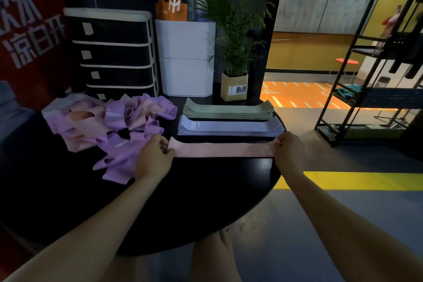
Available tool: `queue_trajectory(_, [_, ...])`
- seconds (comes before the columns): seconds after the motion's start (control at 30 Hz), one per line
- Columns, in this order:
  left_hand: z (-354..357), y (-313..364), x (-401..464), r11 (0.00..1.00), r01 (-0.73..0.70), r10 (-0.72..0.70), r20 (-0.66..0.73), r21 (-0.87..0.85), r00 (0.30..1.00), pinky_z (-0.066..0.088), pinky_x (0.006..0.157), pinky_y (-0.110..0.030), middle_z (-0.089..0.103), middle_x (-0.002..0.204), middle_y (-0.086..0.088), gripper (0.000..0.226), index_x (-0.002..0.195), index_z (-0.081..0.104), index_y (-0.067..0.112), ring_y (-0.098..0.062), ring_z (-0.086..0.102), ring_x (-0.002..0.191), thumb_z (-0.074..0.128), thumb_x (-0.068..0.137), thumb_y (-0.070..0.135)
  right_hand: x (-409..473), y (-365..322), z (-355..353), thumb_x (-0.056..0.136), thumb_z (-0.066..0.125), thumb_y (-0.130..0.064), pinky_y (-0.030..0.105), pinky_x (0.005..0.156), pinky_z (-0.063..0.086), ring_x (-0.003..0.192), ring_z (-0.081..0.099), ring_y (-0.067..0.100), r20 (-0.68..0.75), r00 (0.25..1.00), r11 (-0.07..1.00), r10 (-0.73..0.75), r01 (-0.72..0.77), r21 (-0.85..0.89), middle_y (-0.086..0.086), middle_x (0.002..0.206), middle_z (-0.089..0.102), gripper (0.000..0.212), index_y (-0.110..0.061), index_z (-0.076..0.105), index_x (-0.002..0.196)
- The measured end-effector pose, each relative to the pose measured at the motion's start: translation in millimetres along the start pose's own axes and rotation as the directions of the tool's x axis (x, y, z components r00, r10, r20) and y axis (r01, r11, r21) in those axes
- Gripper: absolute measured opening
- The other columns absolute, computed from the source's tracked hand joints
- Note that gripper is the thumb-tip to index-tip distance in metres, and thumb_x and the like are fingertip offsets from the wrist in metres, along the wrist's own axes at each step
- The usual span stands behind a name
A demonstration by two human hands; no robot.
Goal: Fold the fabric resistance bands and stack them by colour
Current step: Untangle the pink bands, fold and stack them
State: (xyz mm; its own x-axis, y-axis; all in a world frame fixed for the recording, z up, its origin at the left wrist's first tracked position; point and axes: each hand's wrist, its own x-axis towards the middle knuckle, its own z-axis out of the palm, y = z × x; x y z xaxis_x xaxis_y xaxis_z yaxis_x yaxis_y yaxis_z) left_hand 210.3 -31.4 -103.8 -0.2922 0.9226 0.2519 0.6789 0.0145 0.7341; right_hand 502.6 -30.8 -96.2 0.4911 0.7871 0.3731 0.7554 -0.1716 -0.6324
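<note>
Pinching opposite ends of the flat pink band (223,149), left hand (153,158) and right hand (288,150), on the black table (206,190).

black round table (206,190) | pink band (224,150), green stack (229,110), grey-lilac stack (231,127), purple-pink heap (109,126), possibly unfolded

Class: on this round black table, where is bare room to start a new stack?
Free: the near table between the pink band and the front rim. Crowded: the loose pile on the left, and the green stack and grey stack behind.
</note>
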Motion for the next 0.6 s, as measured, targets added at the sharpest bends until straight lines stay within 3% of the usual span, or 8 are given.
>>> queue_trajectory(0.2, [-1.1,1.0,0.0,1.0,0.024,-0.024,0.003,-0.012,1.0,0.036,0.073,-0.027,0.06,0.089,0.001,0.013,0.087,0.053,0.017,-0.018,0.054,0.084,0.064,0.082,0.015,-9.5,-14.2,0.0,0.087,0.056,-0.01,0.036,0.089,0.028,0.113,0.038,0.036,0.042,0.995,0.993,-0.085,0.088,-0.077,0.019,0.119,0.049,0.031,-0.005,0.056,0.117])
queue_trajectory(0.4, [-1.9,3.2,-1.9,1.0,0.023,-0.023,0.005,-0.015,1.0,0.035,0.073,-0.026,0.058,0.087,0.002,0.014,0.087,0.052,0.018,-0.018,0.053,0.082,0.064,0.082,0.015,-47.3,-62.0,28.8,0.087,0.064,-0.019,0.031,0.092,0.035,0.113,0.041,0.026,0.244,0.908,0.936,-0.339,0.3,0.183,0.009,0.116,0.052,0.025,-0.011,0.062,0.11])
queue_trajectory(0.6, [-1.9,2.4,-3.7,0.998,0.014,-0.014,-0.001,-0.057,1.0,0.035,0.071,-0.025,0.057,0.085,0.003,0.014,0.086,0.051,0.016,-0.016,0.053,0.079,0.063,0.082,0.012,-59.1,-63.4,42.3,0.087,0.064,-0.028,0.035,0.09,0.038,0.107,0.044,0.023,0.291,0.857,0.905,-0.425,0.39,0.172,0.0,0.113,0.055,0.024,-0.019,0.065,0.109])
